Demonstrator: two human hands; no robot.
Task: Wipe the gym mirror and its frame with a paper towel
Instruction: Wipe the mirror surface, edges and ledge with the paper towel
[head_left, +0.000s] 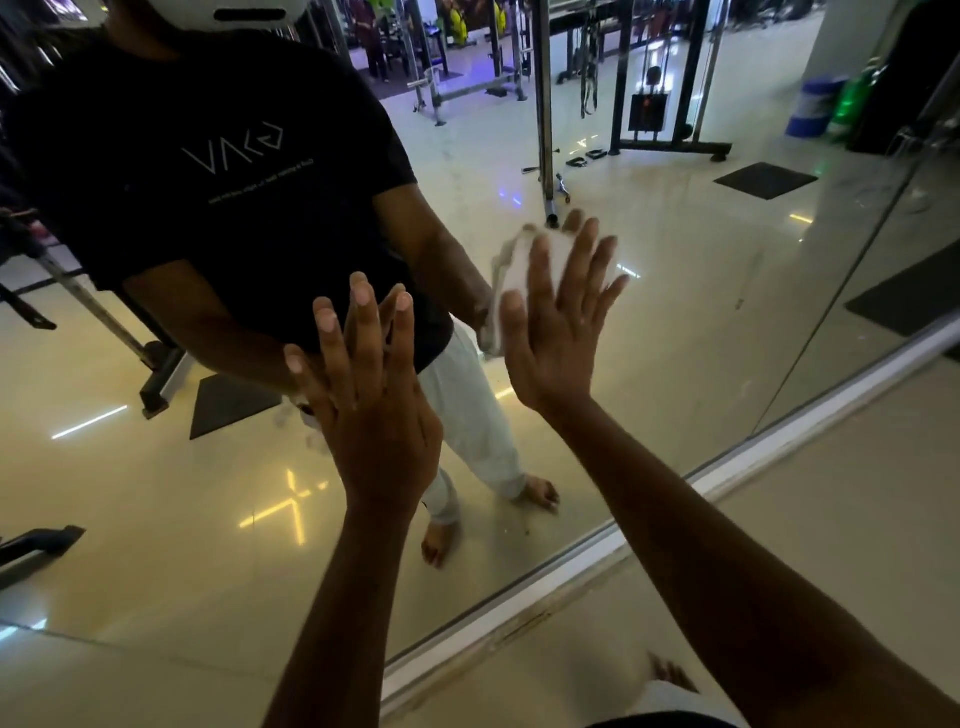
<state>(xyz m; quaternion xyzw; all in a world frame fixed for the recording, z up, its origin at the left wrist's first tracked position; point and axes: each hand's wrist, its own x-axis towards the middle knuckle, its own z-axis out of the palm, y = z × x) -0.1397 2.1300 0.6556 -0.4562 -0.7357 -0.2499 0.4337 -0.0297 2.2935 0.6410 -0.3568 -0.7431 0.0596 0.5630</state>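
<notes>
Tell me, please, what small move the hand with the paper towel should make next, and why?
Probably slide the right hand sideways across the mirror: its straight fingers already press the paper towel flat on the glass, while the left hand braces beside it.

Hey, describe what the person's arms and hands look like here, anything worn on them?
Both forearms are bare up to the picture's lower edge: no sleeves, gloves, watch or bands show. The left hand and right hand carry no visible rings. In the mirror the reflection shows a black short-sleeved T-shirt with pale lettering, its sleeves ending above the elbows.
</notes>
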